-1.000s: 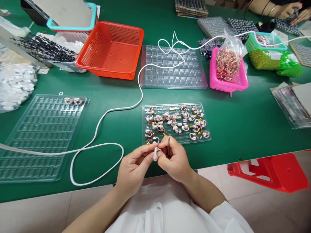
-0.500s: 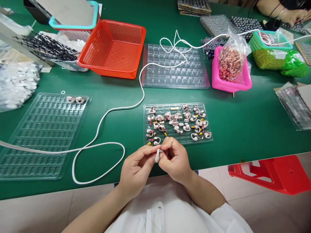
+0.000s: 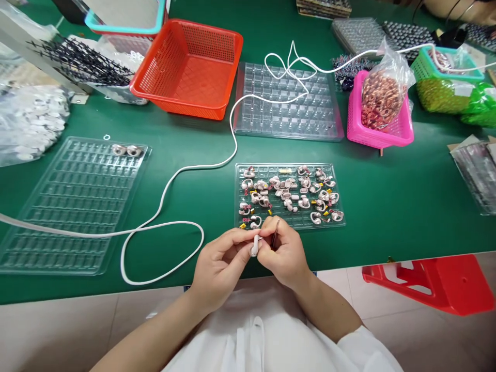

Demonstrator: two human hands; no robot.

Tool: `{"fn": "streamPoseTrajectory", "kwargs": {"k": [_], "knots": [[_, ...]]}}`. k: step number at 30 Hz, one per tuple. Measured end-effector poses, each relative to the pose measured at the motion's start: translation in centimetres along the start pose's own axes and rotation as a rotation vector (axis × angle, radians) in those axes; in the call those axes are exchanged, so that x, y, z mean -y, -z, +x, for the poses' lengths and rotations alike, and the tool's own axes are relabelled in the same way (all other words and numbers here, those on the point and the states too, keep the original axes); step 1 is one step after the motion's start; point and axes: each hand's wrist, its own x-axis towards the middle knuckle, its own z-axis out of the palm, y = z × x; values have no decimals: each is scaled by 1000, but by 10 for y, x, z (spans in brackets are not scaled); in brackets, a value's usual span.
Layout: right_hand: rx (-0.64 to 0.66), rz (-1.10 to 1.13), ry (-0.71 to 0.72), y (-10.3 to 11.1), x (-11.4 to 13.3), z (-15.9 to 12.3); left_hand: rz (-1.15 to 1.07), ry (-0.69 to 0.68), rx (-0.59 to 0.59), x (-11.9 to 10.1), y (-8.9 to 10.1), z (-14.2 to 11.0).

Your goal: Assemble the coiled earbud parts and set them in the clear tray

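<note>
Both my hands meet at the table's front edge, just below a clear tray (image 3: pixel 341 219) of earphone parts. Pinched between the thumb and fingers of my left hand (image 3: pixel 219 268) is a small white earphone piece (image 3: pixel 254 247). My right hand (image 3: pixel 284 258) is closed, its thumb and fingertips against the same piece. Thin dark metal tweezers (image 3: pixel 275 233) stick up between its fingers; their tips are hidden. In the tray lie several ear-hook earphone shells (image 3: pixel 318 218) with wires and yellow tabs, and small loose caps (image 3: pixel 287 195).
A nearly bare clear tray (image 3: pixel 77 206) lies left, with two earphone pieces (image 3: pixel 126 150) in its corner. A white cable (image 3: pixel 182 170) loops across the table. Behind are a red basket (image 3: pixel 189 77), stacked clear trays (image 3: pixel 289 103) and a pink basket (image 3: pixel 380 134). A red stool (image 3: pixel 461 284) stands right.
The view has shifted slightly, so the table's things sit a little farther right and mostly higher. My hands keep nearly the same grip on the white piece. The co-worker's hand has left the view.
</note>
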Motion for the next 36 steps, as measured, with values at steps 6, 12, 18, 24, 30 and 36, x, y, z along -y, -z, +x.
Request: {"fn": "streamPoseTrajectory", "kwargs": {"k": [6, 12, 18, 24, 30, 36], "knots": [[85, -14, -107, 9, 8, 1, 23, 150, 49, -12, 6, 12], [124, -30, -165, 12, 15, 1, 7, 180, -4, -14, 5, 12], [117, -84, -166, 10, 18, 2, -42, 252, -51, -12, 3, 13], [138, -95, -108, 16, 19, -2, -154, 315, -84, -10, 5, 17], [72, 64, 41, 39, 15, -3, -297, 384, -65, 3, 7, 19], [25, -59, 260, 62, 16, -2, -343, 379, -88, 3, 4, 24]]}}
